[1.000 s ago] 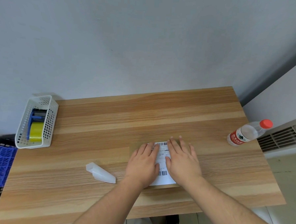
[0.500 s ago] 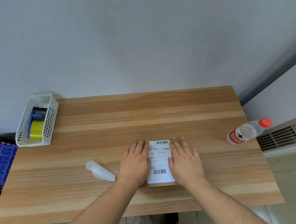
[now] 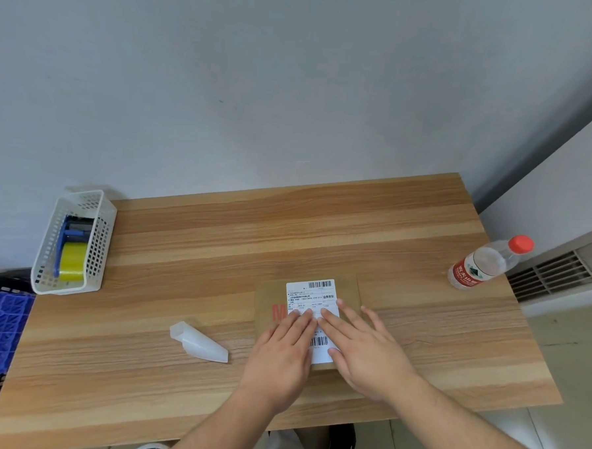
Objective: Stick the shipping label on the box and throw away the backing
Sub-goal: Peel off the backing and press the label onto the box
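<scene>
Both flat hands (image 3: 318,352) press label (image 3: 313,299).

Both hands' fingers (image 3: 303,322) back together over the label (image 3: 313,299), no longer apart.

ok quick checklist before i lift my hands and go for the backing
1. Label on the box: ok, it lies flat on the brown top face.
2. Label fully pressed down: cannot tell, its middle and lower part are under the hands.
3. Hands free: ok, the left hand and right hand lie flat and open, holding nothing.
4. Backing within reach: ok, the curled translucent piece sits on the table, apart from the box, on the left hand's side.
5. Bin for the backing: cannot tell, none clearly in view.
6. Bottle out of the way: ok, far at the right edge.
</scene>
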A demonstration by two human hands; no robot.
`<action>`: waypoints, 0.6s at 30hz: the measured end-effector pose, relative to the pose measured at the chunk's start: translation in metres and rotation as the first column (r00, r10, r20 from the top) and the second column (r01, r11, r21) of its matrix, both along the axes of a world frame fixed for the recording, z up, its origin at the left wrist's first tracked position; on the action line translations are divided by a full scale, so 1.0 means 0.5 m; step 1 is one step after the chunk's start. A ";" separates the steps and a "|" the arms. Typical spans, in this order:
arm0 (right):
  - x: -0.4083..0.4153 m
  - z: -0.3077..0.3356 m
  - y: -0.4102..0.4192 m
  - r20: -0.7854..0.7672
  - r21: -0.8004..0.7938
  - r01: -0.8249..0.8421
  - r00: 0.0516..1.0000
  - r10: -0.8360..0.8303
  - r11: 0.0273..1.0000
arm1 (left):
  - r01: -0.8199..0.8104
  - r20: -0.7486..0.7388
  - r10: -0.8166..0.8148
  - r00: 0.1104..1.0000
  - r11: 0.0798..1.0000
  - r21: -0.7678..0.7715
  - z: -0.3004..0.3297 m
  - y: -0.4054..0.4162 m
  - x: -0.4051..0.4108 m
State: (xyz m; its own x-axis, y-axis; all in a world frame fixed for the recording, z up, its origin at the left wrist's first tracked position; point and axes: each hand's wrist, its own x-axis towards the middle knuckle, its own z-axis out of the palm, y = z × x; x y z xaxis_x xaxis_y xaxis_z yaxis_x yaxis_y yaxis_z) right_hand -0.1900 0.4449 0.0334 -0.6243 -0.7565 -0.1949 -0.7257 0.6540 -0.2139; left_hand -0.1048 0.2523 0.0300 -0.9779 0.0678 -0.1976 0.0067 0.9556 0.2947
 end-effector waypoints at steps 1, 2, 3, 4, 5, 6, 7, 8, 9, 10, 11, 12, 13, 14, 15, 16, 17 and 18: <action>0.001 -0.001 0.001 0.002 0.004 -0.009 1.000 0.009 1.000 | 0.002 0.012 -0.002 1.000 1.000 0.006 0.000 0.000 0.003; 0.001 -0.001 0.001 -0.002 0.009 -0.013 1.000 0.013 1.000 | 0.004 0.026 -0.004 1.000 1.000 0.010 -0.001 -0.001 0.005; 0.000 -0.001 0.000 -0.009 0.012 -0.013 1.000 0.013 1.000 | 0.003 0.044 -0.004 0.999 1.000 0.014 -0.001 -0.003 0.006; 0.000 -0.001 0.000 -0.018 0.012 -0.009 1.000 0.010 1.000 | 0.001 0.055 -0.002 0.998 1.000 0.015 -0.001 -0.006 0.006; 0.000 -0.001 0.001 -0.027 0.012 -0.006 1.000 0.006 1.000 | -0.005 0.060 0.004 0.998 1.000 0.013 -0.001 -0.009 0.006; 0.000 0.000 0.003 -0.036 0.013 -0.002 0.999 0.003 1.000 | -0.010 0.058 0.009 0.998 1.000 0.003 0.001 -0.012 0.007; 0.001 0.000 0.007 -0.046 0.014 0.006 0.999 -0.005 1.000 | -0.015 0.056 0.015 0.998 1.000 -0.006 0.002 -0.017 0.009; 0.001 0.000 0.013 -0.053 0.017 0.019 0.998 -0.018 1.000 | -0.027 0.050 0.028 0.998 1.000 -0.013 0.002 -0.022 0.013; 0.000 0.001 0.020 -0.059 0.023 0.031 0.998 -0.030 0.999 | -0.044 0.042 0.045 0.998 0.999 -0.024 0.000 -0.030 0.019; 0.000 0.002 0.028 -0.066 0.029 0.041 0.997 -0.039 0.999 | -0.058 0.031 0.059 0.998 0.998 -0.038 -0.004 -0.039 0.025; -0.001 0.002 0.035 -0.072 0.035 0.048 0.996 -0.045 0.998 | -0.067 0.023 0.068 0.997 0.996 -0.054 -0.008 -0.048 0.032; -0.001 0.002 0.042 -0.077 0.039 0.052 0.996 -0.049 0.998 | -0.073 0.011 0.074 0.997 0.995 -0.068 -0.009 -0.056 0.038; -0.002 0.001 0.047 -0.080 0.043 0.056 0.995 -0.052 0.998 | -0.078 -0.002 0.078 0.997 0.994 -0.081 -0.009 -0.062 0.041; -0.002 0.001 0.049 -0.083 0.045 0.059 0.995 -0.055 0.997 | -0.078 -0.011 0.078 0.997 0.993 -0.093 -0.007 -0.064 0.044; -0.001 0.001 0.049 -0.086 0.047 0.062 0.995 -0.057 0.997 | -0.077 -0.015 0.076 0.997 0.992 -0.097 -0.006 -0.065 0.044; 0.001 0.003 0.046 -0.089 0.047 0.064 0.994 -0.059 0.997 | -0.078 -0.014 0.077 0.997 0.993 -0.089 -0.005 -0.063 0.044; 0.005 0.006 0.042 -0.091 0.042 0.063 0.994 -0.059 0.997 | -0.082 -0.009 0.082 0.997 0.994 -0.070 -0.006 -0.059 0.043; 0.009 0.008 0.036 -0.087 0.033 0.055 0.995 -0.052 0.998 | -0.082 -0.008 0.081 0.997 0.995 -0.049 -0.005 -0.053 0.043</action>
State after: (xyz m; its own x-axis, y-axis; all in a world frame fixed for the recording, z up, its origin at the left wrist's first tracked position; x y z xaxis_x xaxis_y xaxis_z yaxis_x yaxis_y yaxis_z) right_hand -0.1855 0.4629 0.0374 -0.6794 -0.7149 -0.1651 -0.7039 0.6986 -0.1283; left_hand -0.0835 0.2258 0.0272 -0.9809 -0.0217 -0.1932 -0.0702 0.9663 0.2476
